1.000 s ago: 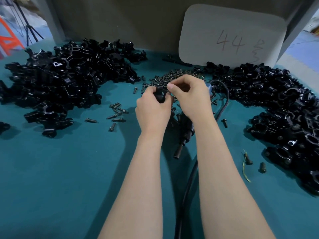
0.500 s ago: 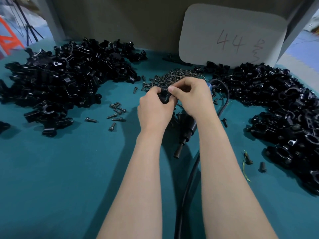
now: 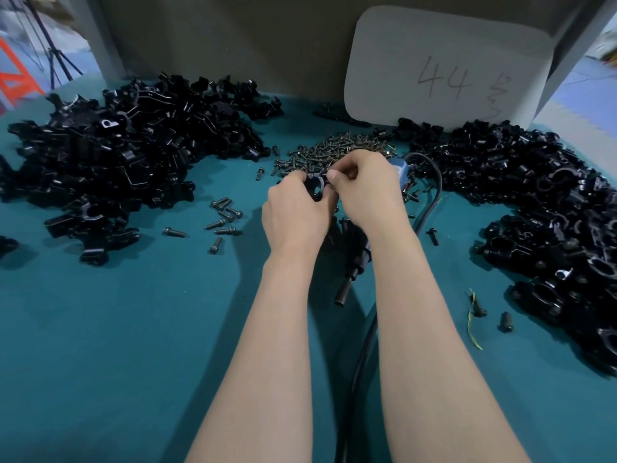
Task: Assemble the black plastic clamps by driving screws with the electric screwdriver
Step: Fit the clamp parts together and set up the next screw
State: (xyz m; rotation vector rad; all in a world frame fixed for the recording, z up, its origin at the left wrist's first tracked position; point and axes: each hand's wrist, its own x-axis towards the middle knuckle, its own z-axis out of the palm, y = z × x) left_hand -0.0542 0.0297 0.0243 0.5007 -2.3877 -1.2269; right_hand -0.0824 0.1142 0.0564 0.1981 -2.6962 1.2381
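My left hand (image 3: 295, 215) grips a black plastic clamp (image 3: 314, 187) at the middle of the table, just in front of the screw pile (image 3: 337, 150). My right hand (image 3: 367, 192) meets it from the right, thumb and fingers pinched at the clamp's right side; what they pinch is too small to tell. The electric screwdriver (image 3: 354, 265) lies on the teal mat under my right wrist, its black tip pointing toward me and its blue rear end (image 3: 402, 170) showing behind the hand. Its cable (image 3: 430, 192) loops right and runs back toward me.
A large heap of black clamp parts (image 3: 110, 165) fills the left, another heap (image 3: 547, 212) the right. Loose screws (image 3: 222, 217) lie left of my hands. A grey card marked 44 (image 3: 447, 65) leans against the back wall. A few stray bits (image 3: 477, 309) lie right of my right forearm.
Both hands stay together on the clamp and have shifted slightly toward the screw pile. The screwdriver has not moved.
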